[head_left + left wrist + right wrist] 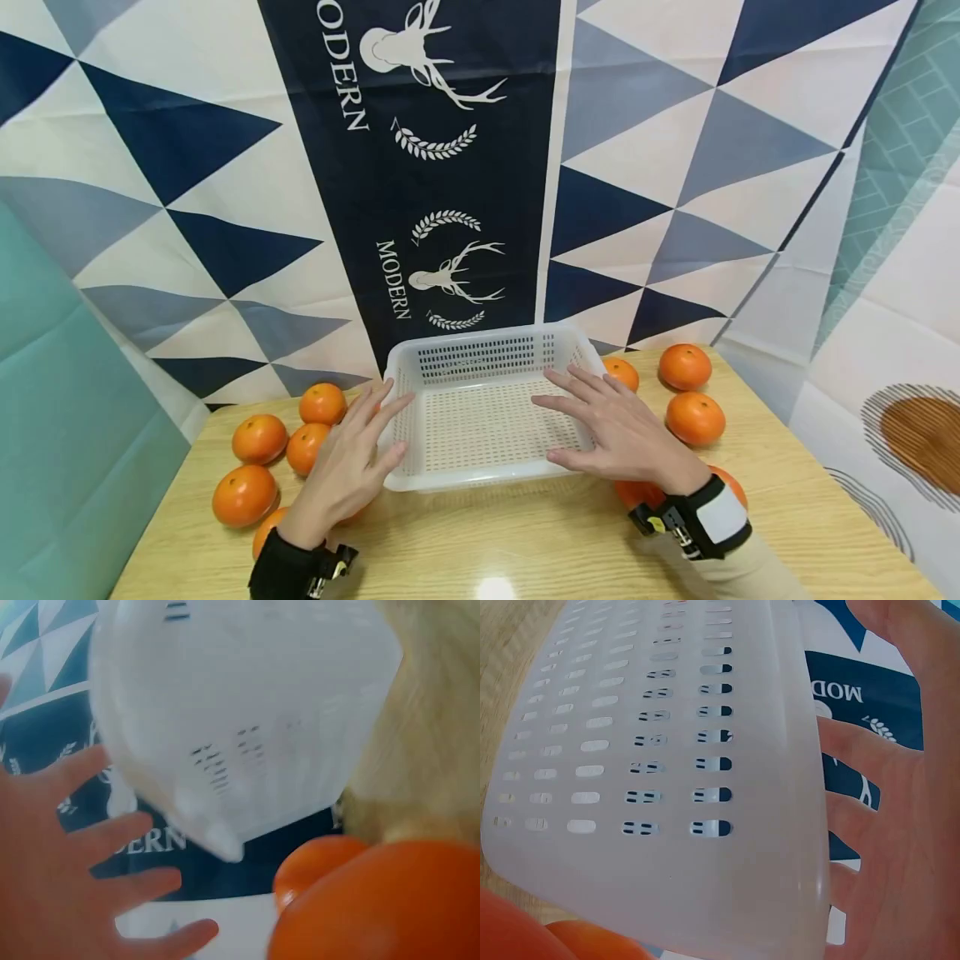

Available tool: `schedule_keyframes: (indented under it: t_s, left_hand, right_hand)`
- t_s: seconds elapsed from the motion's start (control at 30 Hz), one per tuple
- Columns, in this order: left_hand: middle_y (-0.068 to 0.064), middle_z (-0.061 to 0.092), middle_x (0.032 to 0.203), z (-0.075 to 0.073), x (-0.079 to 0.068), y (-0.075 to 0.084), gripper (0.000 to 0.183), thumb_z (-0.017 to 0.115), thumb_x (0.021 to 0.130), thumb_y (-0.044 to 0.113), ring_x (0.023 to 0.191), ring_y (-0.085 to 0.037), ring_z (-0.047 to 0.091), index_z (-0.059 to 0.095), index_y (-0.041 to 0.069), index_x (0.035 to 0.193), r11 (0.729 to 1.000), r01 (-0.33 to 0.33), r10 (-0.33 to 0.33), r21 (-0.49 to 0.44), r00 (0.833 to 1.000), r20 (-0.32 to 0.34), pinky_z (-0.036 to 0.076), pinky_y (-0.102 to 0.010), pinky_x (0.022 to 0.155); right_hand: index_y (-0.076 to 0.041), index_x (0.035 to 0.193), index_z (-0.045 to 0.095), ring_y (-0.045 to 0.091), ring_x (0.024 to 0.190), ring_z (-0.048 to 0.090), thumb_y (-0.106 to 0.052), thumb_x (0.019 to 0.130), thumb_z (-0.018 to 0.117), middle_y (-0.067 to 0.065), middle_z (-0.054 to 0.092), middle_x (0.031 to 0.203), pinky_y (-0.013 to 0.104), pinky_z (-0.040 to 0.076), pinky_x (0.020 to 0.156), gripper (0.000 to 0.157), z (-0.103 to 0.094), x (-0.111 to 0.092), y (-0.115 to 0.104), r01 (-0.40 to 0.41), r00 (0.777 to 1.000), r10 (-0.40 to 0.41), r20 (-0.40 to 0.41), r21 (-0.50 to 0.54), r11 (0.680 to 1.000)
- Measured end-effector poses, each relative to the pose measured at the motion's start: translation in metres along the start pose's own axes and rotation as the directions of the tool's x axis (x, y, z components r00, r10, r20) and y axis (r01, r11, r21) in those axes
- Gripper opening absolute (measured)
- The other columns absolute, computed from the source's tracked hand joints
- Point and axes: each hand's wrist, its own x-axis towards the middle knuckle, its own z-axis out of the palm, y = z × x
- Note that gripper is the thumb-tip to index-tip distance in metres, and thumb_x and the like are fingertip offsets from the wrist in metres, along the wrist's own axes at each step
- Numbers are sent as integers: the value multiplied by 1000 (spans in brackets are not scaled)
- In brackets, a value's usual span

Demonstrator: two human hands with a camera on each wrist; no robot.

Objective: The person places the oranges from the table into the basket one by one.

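Note:
A white plastic basket (487, 427) with slotted walls stands at the back of the table, with nothing inside. My left hand (348, 467) hovers at its left rim, fingers spread and holding nothing. In the left wrist view the spread fingers (124, 838) appear beside the basket's corner (225, 840). Over the right rim reaches my right hand (618, 433), its fingers also extended and spread. The right wrist view shows those fingers partly hidden behind the basket's rim (810, 847). Several oranges lie on either side, some partly covered by the hands and wrists.
Left of the basket sits a group of oranges (244, 496); more oranges (696, 418) lie to its right. The wooden table (487, 542) ends at a patterned cloth backdrop (480, 192). A teal surface (82, 400) borders the left side.

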Motion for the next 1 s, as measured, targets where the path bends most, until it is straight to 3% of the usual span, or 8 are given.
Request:
schedule_keyframes:
  t_s: [0.13, 0.33, 0.6, 1.0]
  left_hand:
    - [-16, 35, 162, 7, 0, 0, 55, 59, 96, 26, 142, -41, 39, 47, 25, 149, 990, 27, -33, -141, 999, -41, 40, -74, 102]
    - [-19, 31, 163, 18, 0, 1, 51, 52, 101, 21, 144, -44, 35, 45, 21, 151, 951, 136, -150, -279, 988, -29, 29, -80, 106]
    - [-19, 18, 167, 33, -2, -2, 49, 47, 103, 21, 147, -47, 27, 44, 17, 151, 918, 166, -192, -361, 981, -38, 27, -82, 104]
    - [-18, 25, 166, 39, -2, -2, 48, 41, 106, 21, 148, -42, 28, 41, 1, 151, 904, 208, -228, -375, 974, -10, 27, -74, 112]
  right_hand:
    - [-37, 142, 55, 37, 146, 35, -72, 82, 58, 1, 40, 161, 70, 37, 108, 69, -1, 0, -1, -1, 1000, 1, -3, -2, 1000]
    - [-37, 142, 54, 35, 147, 34, -72, 82, 58, 1, 40, 161, 70, 37, 108, 69, -2, -1, -2, -5, 1000, 5, 1, 3, 1000]
    - [-40, 142, 54, 34, 147, 33, -74, 82, 56, -1, 39, 162, 69, 37, 108, 69, -2, -1, -1, -15, 1000, 15, 8, 5, 1000]
    - [-40, 142, 54, 36, 147, 34, -74, 82, 56, 0, 40, 161, 70, 36, 108, 68, -3, -2, -1, -21, 1000, 21, 18, 12, 1000]
